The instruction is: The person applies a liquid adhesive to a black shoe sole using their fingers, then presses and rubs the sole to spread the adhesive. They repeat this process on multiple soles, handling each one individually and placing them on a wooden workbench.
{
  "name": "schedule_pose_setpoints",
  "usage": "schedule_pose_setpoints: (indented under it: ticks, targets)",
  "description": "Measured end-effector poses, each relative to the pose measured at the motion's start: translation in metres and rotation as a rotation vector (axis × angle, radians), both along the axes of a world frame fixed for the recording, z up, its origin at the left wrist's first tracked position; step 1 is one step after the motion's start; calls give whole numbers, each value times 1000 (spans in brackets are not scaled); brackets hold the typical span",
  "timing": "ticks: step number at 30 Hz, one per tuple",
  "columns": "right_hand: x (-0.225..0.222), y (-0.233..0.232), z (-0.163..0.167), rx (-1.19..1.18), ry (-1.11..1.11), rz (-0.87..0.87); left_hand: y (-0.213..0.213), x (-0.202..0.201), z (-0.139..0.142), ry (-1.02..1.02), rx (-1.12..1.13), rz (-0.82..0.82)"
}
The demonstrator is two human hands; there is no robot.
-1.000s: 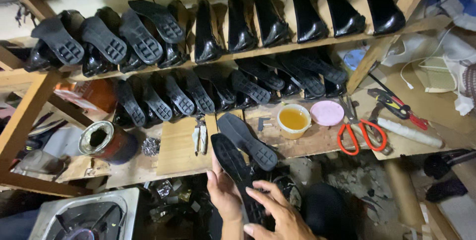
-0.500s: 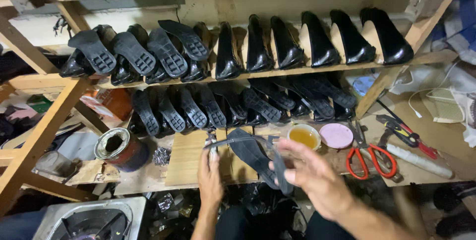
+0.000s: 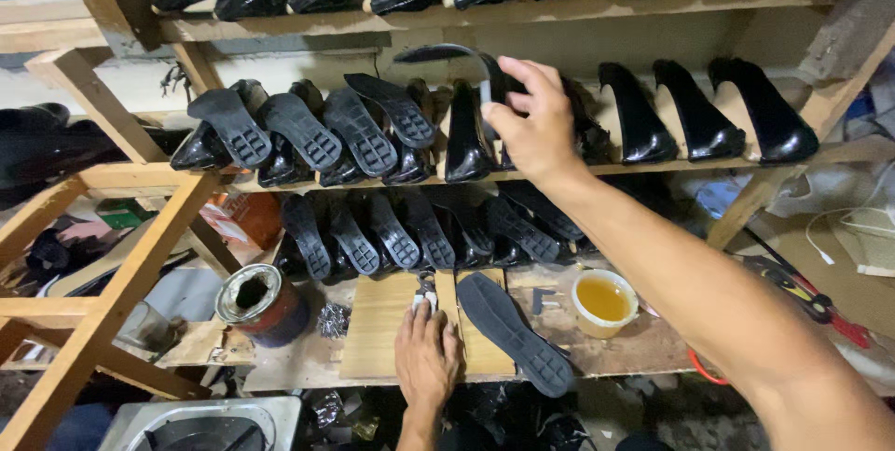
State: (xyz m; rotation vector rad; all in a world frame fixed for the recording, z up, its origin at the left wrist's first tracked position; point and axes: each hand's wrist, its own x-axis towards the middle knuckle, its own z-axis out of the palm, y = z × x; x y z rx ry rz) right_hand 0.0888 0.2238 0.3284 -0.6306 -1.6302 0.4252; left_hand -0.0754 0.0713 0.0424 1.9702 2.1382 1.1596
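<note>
Head view: hands (image 3: 536, 120) at shelf edge (image 3: 653, 168)

Glossy black shoes (image 3: 466, 139), black waffle-tread soles (image 3: 511, 332), amber glue in pale cup (image 3: 604, 302), perhaps rust-red tin (image 3: 264, 305)

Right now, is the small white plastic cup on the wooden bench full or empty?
Partly full: the small white plastic cup holds amber liquid below its rim.

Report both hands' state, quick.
Left hand: open, flat on wooden board.
Right hand: closed on black shoe sole.
</note>
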Motion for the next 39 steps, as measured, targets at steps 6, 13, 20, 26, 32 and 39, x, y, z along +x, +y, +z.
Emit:
schedule_pose_setpoints:
  ticks: [6, 13, 20, 26, 32, 39]
  targets:
    - [-25, 13, -3, 102, -549, -298, -2, 4, 0, -10, 62, 28]
    - [-22, -22, 7, 263, -587, -241, 0, 4, -6, -7, 78, 36]
    - [14, -106, -69, 251, -841, -69, 0, 4, -6, -14, 96, 42]
    - [46, -146, -170, -490, -991, -39, -2, 2, -4, 10, 98, 31]
    - [71, -166, -210, -141, -767, -97, -1, 0, -8, 25, 76, 24]
    - [72, -188, -230, -389, -806, -119, -6, -14, -1, -44, 64, -100]
